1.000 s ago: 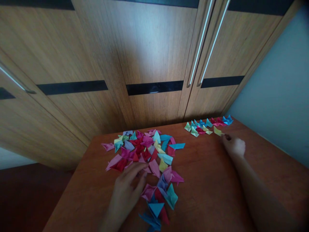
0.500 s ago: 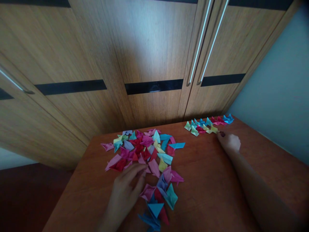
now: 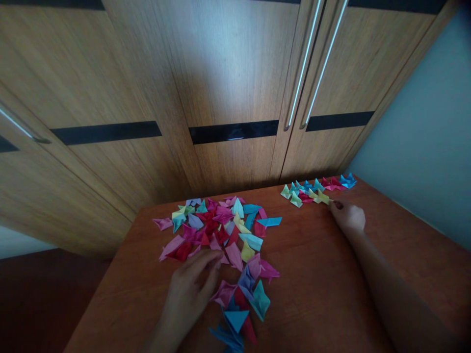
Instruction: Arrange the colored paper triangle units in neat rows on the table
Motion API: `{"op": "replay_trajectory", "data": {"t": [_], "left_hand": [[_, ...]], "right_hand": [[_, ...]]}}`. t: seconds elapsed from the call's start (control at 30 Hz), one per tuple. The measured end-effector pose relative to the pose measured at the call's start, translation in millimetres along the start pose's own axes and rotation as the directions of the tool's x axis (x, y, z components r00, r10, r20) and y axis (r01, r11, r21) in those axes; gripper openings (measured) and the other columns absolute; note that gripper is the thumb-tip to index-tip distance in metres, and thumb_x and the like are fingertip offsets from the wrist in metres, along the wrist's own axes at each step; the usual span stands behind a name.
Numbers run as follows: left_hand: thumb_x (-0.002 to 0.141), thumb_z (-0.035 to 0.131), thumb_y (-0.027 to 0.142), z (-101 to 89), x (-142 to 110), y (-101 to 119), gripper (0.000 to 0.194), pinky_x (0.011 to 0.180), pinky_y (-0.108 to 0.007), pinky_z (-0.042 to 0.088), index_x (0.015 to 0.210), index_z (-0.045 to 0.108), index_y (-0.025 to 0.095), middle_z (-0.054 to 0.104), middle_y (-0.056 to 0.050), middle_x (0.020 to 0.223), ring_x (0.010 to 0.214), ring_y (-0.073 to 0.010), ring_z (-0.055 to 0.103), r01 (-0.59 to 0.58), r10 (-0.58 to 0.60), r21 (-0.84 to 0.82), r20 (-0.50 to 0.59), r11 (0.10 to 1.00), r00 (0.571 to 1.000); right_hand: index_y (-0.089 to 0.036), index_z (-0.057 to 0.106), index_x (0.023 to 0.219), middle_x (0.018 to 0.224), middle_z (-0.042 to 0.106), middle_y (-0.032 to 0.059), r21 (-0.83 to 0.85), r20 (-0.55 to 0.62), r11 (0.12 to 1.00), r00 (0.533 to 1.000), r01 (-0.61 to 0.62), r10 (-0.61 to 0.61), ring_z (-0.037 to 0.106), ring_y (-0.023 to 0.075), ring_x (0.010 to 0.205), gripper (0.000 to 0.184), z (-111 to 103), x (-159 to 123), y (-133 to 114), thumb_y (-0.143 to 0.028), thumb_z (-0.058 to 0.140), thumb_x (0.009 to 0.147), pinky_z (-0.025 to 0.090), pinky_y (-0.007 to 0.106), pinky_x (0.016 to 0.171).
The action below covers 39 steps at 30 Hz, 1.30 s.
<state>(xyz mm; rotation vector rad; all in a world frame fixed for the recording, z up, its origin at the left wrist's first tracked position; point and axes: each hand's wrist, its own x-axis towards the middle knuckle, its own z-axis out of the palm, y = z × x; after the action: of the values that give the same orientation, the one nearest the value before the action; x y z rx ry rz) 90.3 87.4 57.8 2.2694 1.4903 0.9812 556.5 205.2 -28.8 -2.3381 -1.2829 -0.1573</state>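
Observation:
My right hand [image 3: 347,216] pinches the near right tip of a yellow origami piece [image 3: 323,197] at the end of the front row on the table's far right. That piece touches or nearly touches a paler yellow origami piece [image 3: 314,195] on its left. My left hand [image 3: 191,284] rests at the near edge of a loose pile of coloured origami pieces [image 3: 211,226]. Its fingers are loosely curved, with a gap between thumb and forefinger, and nothing visible is held. Pink origami pieces [image 3: 234,255] lie by its fingertips.
Behind the front row stands a back row with blue pieces [image 3: 348,181] and red pieces [image 3: 332,183]. More folded paper [image 3: 235,319] trails toward me on the brown table [image 3: 312,274]. A wooden cabinet [image 3: 228,63] closes off the back; a pale wall [image 3: 423,132] is on the right.
My right hand has moved left and slightly back, bringing the yellow origami piece against the end of the front row. The left hand has stayed by the pile.

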Motion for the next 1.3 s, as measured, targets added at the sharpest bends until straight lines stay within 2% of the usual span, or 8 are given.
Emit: {"op": "replay_trajectory", "data": {"t": [0.5, 0.73, 0.8, 0.93, 1.03, 1.13, 1.23, 1.3], "left_hand": [[0.088, 0.053, 0.024, -0.6, 2, 3, 0.017, 0.077, -0.029, 0.057, 0.095, 0.068, 0.022, 0.074, -0.004, 0.094, 0.086, -0.0186, 0.071, 0.011, -0.011, 0.001, 0.016, 1.0, 1.0], [0.088, 0.052, 0.025, 1.8, 2, 2, 0.018, 0.078, -0.029, 0.057, 0.097, 0.068, 0.022, 0.074, -0.005, 0.097, 0.088, -0.0191, 0.071, 0.019, -0.019, 0.009, 0.027, 1.0, 0.999], [0.088, 0.052, 0.026, -0.5, 3, -1, 0.019, 0.079, -0.03, 0.057, 0.097, 0.068, 0.023, 0.074, -0.005, 0.098, 0.088, -0.0196, 0.071, 0.023, -0.023, 0.031, 0.02, 0.999, 1.0], [0.087, 0.052, 0.032, -15.8, 6, -19, 0.026, 0.089, -0.037, 0.053, 0.108, 0.065, 0.023, 0.071, -0.007, 0.108, 0.1, -0.0241, 0.067, 0.081, -0.068, 0.201, -0.073, 0.976, 0.995], [0.086, 0.051, 0.039, -28.1, 6, -41, 0.039, 0.096, -0.045, 0.047, 0.12, 0.058, 0.02, 0.064, -0.012, 0.12, 0.111, -0.0307, 0.06, 0.215, -0.184, 0.391, -0.117, 0.895, 0.976], [0.085, 0.05, 0.048, -30.9, 3, -59, 0.056, 0.097, -0.048, 0.043, 0.132, 0.048, 0.017, 0.055, -0.016, 0.129, 0.118, -0.0338, 0.054, 0.308, -0.304, 0.483, -0.089, 0.819, 0.949], [0.086, 0.048, 0.053, -25.8, 1, -65, 0.063, 0.096, -0.047, 0.043, 0.137, 0.042, 0.017, 0.051, -0.017, 0.133, 0.121, -0.0343, 0.051, 0.369, -0.405, 0.485, -0.033, 0.793, 0.914], [0.087, 0.046, 0.053, -22.1, 1, -64, 0.061, 0.096, -0.046, 0.043, 0.136, 0.043, 0.017, 0.052, -0.016, 0.133, 0.12, -0.033, 0.053, 0.362, -0.422, 0.45, 0.037, 0.817, 0.906]], "right_hand": [[-0.021, 0.074, 0.104, 0.093, 0.071, 0.0156, -0.022, 0.06, 0.998, 0.996, -0.06, 0.062, 0.065, 0.0336, 0.086, 0.043, 1, 7, -3, -0.05, 0.05, 0.081, 0.048, 0.038, 0.064], [-0.019, 0.073, 0.106, 0.091, 0.07, 0.0191, -0.021, 0.072, 0.999, 0.996, -0.048, 0.049, 0.066, 0.0329, 0.079, 0.044, 0, 4, -5, -0.047, 0.051, 0.081, 0.048, 0.039, 0.063], [-0.018, 0.073, 0.106, 0.088, 0.07, 0.0188, 0.001, 0.04, 0.999, 0.998, -0.054, 0.054, 0.066, 0.0322, 0.077, 0.042, -5, 2, -6, -0.045, 0.053, 0.081, 0.048, 0.039, 0.063], [-0.019, 0.07, 0.11, 0.086, 0.072, 0.0127, 0.09, -0.136, 0.995, 0.989, -0.037, 0.049, 0.067, 0.0281, 0.08, 0.038, -23, -7, -16, -0.038, 0.05, 0.084, 0.048, 0.035, 0.069], [-0.019, 0.069, 0.111, 0.084, 0.072, 0.0082, 0.24, -0.162, 0.963, 0.983, 0.123, -0.085, 0.067, 0.0227, 0.079, 0.036, -37, -24, -38, -0.034, 0.049, 0.085, 0.048, 0.03, 0.073], [-0.019, 0.068, 0.107, 0.086, 0.072, 0.006, 0.438, -0.028, 0.849, 0.949, 0.294, -0.314, 0.067, 0.0196, 0.075, 0.034, -41, -53, -74, -0.037, 0.049, 0.086, 0.05, 0.028, 0.072], [-0.02, 0.065, 0.109, 0.099, 0.07, 0.0062, 0.509, 0.134, 0.759, 0.833, 0.407, -0.537, 0.066, 0.0199, 0.082, 0.032, -35, -89, -113, -0.039, 0.048, 0.088, 0.051, 0.03, 0.075], [-0.021, 0.061, 0.116, 0.111, 0.066, 0.0077, 0.472, 0.168, 0.734, 0.767, 0.489, -0.619, 0.064, 0.0212, 0.092, 0.033, -28, -110, -134, -0.036, 0.049, 0.088, 0.049, 0.034, 0.084]]}}
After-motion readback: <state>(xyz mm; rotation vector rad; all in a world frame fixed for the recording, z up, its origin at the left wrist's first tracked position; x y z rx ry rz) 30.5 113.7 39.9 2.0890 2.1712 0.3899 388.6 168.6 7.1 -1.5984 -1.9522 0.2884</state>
